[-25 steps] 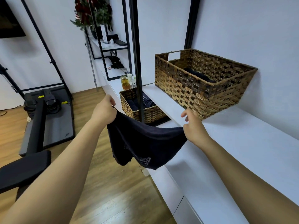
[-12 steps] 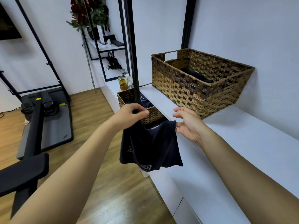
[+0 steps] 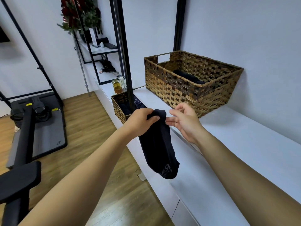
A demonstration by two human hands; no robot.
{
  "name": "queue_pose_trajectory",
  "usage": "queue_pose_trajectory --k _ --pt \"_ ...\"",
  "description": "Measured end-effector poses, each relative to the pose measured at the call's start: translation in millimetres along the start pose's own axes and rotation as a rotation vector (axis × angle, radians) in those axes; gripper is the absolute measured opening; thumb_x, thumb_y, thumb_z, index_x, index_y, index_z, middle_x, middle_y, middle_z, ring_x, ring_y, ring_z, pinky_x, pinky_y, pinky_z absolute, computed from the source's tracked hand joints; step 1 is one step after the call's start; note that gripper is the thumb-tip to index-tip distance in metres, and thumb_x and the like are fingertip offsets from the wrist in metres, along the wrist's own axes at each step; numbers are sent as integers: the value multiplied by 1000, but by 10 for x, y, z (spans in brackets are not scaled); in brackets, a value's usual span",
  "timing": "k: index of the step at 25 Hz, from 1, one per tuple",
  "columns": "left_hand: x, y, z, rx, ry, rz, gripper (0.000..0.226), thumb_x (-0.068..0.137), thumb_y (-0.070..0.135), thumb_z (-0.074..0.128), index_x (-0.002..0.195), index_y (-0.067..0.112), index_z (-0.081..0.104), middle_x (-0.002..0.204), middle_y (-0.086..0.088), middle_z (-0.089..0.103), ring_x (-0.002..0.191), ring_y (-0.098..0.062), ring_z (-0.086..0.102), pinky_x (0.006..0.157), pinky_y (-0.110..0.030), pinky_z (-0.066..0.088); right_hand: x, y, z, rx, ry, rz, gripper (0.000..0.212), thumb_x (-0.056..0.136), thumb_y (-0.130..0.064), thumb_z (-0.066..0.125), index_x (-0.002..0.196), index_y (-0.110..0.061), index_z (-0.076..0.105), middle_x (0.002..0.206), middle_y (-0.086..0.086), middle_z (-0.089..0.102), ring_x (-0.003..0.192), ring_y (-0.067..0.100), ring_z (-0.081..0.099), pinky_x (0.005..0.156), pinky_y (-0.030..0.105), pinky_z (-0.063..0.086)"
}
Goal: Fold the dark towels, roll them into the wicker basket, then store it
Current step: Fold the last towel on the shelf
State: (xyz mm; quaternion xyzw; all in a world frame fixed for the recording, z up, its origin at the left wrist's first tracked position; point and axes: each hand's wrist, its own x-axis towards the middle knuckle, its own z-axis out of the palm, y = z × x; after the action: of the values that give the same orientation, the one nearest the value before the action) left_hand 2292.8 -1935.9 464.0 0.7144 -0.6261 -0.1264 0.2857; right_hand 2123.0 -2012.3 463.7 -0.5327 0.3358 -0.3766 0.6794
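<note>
A dark navy towel (image 3: 158,147) hangs folded in half lengthways, its top bunched in my left hand (image 3: 140,121), which grips it. My right hand (image 3: 183,120) sits just right of the towel top with fingers loosely spread, fingertips touching or nearly touching the cloth. The large wicker basket (image 3: 171,88) stands on the white counter (image 3: 244,152) behind my hands, with a dark rolled towel (image 3: 187,75) lying inside it.
A smaller wicker basket (image 3: 118,105) with dark towels sits lower, left of a black vertical post (image 3: 123,51). Glass jars (image 3: 118,86) stand behind it. A black shelf rack (image 3: 99,51) and exercise equipment (image 3: 32,121) occupy the left over wooden floor.
My hands came together, doubling the spread towel into a narrow hanging strip. My right hand let go of its corner, and my left hand now holds both top ends.
</note>
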Motion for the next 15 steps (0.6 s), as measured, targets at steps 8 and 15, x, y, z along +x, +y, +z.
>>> queue_pose_trajectory --k 8,15 --pt "-39 56 -43 -202 -70 -1 41 106 41 46 82 10 60 72 0 56 61 -14 52 58 -33 40 -146 119 -63 -481 -148 -160 14 101 -19 59 90 -13 66 73 -15 62 58 -4 54 58 11 42" --pt "-140 74 -59 -453 -156 -30 30 101 42 56 96 14 65 77 -3 65 66 -11 61 61 -26 48 -162 79 122 -447 -198 -217 13 100 -19 59 91 -24 66 76 8 64 71 13 56 69 30 48"
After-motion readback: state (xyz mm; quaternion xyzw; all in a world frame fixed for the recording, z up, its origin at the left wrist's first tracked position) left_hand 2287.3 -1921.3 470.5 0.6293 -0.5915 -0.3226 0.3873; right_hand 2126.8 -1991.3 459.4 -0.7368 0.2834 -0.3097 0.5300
